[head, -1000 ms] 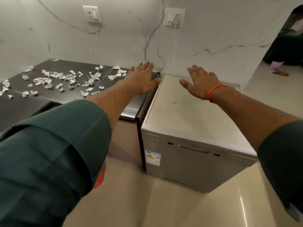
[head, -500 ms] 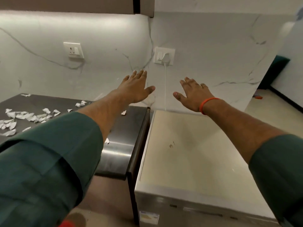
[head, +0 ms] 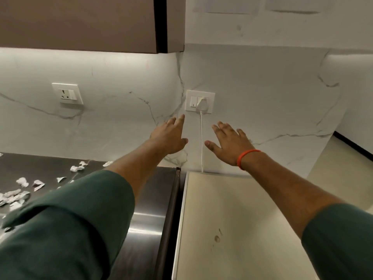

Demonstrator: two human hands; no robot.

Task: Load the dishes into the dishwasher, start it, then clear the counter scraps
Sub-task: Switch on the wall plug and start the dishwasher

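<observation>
Only the cream top (head: pixel 238 223) of the dishwasher shows, at the lower right, beside the dark steel counter (head: pixel 149 201). White paper scraps (head: pixel 24 190) lie scattered on the counter's left part. Both of my arms reach forward toward the marble wall. My left hand (head: pixel 170 136) is stretched out with straight fingers, its tips just below and left of the wall switch plate (head: pixel 199 102). My right hand (head: pixel 228 141), an orange band on its wrist, is spread flat just right of the white cord (head: pixel 201 142). Neither hand holds anything.
A white plug sits in the switch plate, its cord dropping behind the dishwasher. A second socket (head: pixel 67 93) is on the wall to the left. A brown wall cabinet (head: pixel 80 23) hangs overhead. Cream floor (head: pixel 343 164) shows at the right.
The view has tilted upward from the dishwasher front to the wall. Both hands have risen from over the counter and dishwasher top toward the switch plate.
</observation>
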